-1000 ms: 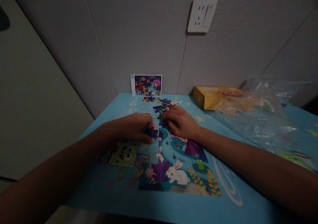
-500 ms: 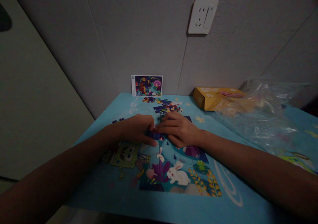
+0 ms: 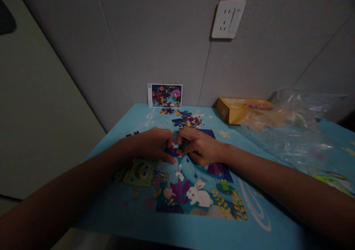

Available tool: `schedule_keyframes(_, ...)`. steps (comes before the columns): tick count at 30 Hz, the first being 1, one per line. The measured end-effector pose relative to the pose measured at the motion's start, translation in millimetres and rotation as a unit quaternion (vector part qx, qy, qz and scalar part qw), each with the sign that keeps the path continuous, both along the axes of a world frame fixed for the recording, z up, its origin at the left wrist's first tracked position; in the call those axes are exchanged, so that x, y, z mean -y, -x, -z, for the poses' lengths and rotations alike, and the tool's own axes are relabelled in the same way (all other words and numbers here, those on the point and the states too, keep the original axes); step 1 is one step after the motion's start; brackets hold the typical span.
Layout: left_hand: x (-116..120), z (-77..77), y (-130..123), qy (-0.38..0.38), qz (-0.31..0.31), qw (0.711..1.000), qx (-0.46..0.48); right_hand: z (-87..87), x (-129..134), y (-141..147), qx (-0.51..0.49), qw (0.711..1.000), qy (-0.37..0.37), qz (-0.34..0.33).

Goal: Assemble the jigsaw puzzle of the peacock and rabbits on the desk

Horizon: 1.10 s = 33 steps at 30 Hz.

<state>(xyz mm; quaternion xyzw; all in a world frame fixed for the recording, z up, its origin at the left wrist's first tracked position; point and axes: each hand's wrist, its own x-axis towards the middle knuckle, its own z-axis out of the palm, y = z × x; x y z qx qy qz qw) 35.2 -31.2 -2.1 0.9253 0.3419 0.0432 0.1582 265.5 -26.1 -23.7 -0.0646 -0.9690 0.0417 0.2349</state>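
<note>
A partly assembled jigsaw puzzle [image 3: 191, 172] lies on the blue table, its near part showing white rabbits, a frog and plants. At its upper left edge, my left hand [image 3: 155, 143] has its fingers bent and its thumb low, around a dark purple puzzle piece [image 3: 171, 152]. Against that spot from the other side, my right hand [image 3: 201, 146] is curled, thumb and forefinger closing on a dark teal puzzle piece [image 3: 183, 143], partly hidden. Both hands rest on the puzzle, their fingertips almost meeting.
Loose puzzle pieces [image 3: 188, 120] are heaped behind my hands. A picture card [image 3: 165, 95] leans on the wall. To the right lie a yellow box [image 3: 244, 109] and a crumpled clear plastic bag [image 3: 294, 131]. A wall socket [image 3: 229, 19] is above.
My right hand's fingers have drawn back and bent, with a small gap opening between them and my left fingers. My left hand stays nearly in place.
</note>
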Motion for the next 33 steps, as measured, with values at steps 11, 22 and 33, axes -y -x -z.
schedule_keyframes(11, -4.1, 3.0, 0.0, 0.014, 0.010, 1.000, 0.003, -8.7, 18.0, 10.3, 0.028, 0.999, 0.012, -0.035)
schedule_keyframes(22, -9.4, -5.3, 6.0, 0.012, 0.014, 1.000, -0.019, 8.6, 21.9, 11.0, -0.174, 0.964, 0.201, 0.029)
schedule_keyframes(33, -44.5, -11.0, 55.2, -0.196, -0.242, 0.943, -0.119, 16.0, -1.3, 12.8, -0.430, 0.679, 0.525, 0.280)
